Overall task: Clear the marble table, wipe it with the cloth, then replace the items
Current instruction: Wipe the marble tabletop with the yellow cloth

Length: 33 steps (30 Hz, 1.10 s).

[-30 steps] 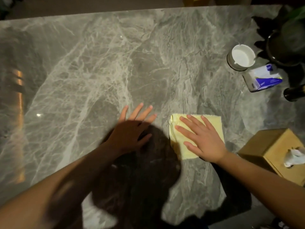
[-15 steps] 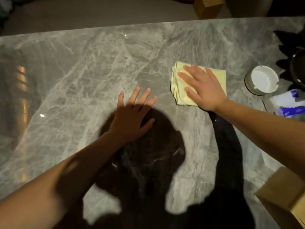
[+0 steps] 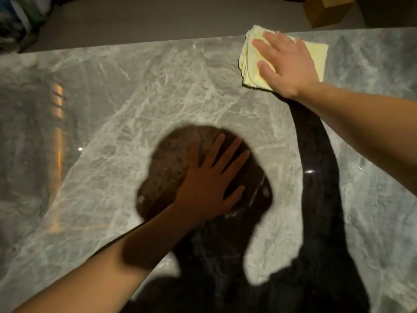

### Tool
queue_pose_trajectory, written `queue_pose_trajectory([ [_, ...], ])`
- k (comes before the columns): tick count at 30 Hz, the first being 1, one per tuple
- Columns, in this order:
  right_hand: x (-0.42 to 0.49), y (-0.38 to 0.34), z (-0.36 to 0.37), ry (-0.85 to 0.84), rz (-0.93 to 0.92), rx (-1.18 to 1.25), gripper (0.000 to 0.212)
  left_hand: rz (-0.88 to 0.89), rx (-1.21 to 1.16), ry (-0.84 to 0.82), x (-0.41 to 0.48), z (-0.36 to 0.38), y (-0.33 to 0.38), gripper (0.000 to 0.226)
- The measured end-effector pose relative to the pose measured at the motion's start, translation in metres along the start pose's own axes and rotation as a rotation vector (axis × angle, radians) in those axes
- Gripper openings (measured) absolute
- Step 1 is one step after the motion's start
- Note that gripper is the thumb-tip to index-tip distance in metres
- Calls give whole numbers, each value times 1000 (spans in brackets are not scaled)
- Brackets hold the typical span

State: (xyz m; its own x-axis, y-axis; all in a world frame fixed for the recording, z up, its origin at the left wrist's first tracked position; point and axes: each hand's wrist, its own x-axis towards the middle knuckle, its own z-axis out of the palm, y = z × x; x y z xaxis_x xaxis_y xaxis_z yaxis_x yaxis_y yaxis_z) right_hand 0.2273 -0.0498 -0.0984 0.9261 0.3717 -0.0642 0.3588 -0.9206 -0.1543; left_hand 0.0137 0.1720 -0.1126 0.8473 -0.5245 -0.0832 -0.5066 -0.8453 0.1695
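Cloth [image 3: 316,55] has travelled from the middle to the far edge of the marble surface [image 3: 135,98], a corner overhanging; right hand [image 3: 286,64] presses it flat, fingers straight. Left hand [image 3: 209,184] stays spread, palm down, mid-surface.

The right hand [image 3: 286,64] covers the middle of the cloth [image 3: 316,55]; its fingers [image 3: 261,45] are blurred. The desk [image 3: 135,86] runs past three edges. A brown box [image 3: 327,10] is cut by the top edge. The dark heap [image 3: 20,19] at top left is unreadable.
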Motion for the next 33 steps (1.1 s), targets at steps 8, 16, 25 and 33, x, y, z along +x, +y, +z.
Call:
queue_pose_trajectory([
  [8, 1, -50, 3, -80, -150, -10, 59, -76, -263, 84, -1, -8, 0, 71],
  [16, -31, -115, 20, -95, -213, -19, 58, -202, -532, 302, -4, -20, -10, 63],
  [25, -81, -192, 29, -104, -272, 257, 63, -464, -436, 338, 8, -44, -40, 72],
  [33, -103, -89, 2, 243, 313, 257, 47, -512, -170, 43, 38, -28, -13, 65],
])
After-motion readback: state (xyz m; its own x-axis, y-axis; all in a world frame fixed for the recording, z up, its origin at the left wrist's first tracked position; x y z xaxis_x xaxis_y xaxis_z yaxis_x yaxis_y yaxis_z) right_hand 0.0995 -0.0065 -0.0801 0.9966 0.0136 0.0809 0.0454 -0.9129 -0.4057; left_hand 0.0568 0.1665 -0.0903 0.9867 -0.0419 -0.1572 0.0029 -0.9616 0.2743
